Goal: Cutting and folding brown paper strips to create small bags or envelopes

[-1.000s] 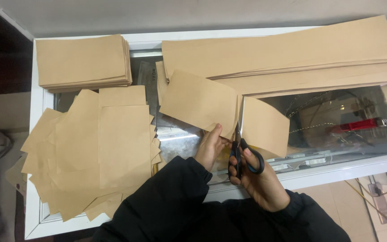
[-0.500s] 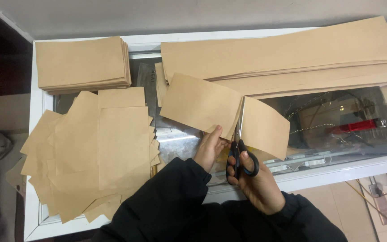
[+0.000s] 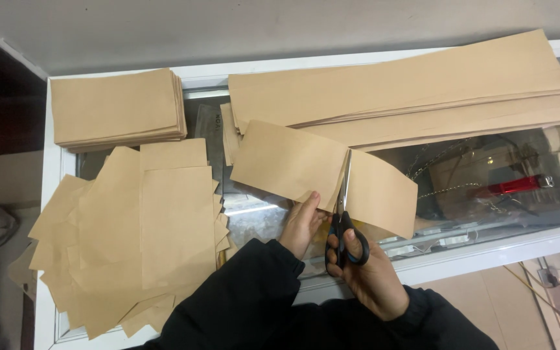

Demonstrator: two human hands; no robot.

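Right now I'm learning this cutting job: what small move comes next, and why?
Probably one more snip: the scissors in the right hand have nearly crossed the brown paper strip, which the left hand steadies.

Plain tan paper strip, black-handled scissors

Head view, steeply downward, close over counter

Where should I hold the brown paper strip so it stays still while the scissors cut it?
Probably hold the strip at its near edge, just left of the cut, coming from below like the left hand does. That edge sticks out toward the person, and the scissors in the right hand run up the middle, so fingers there stay beside the blades, not in front.
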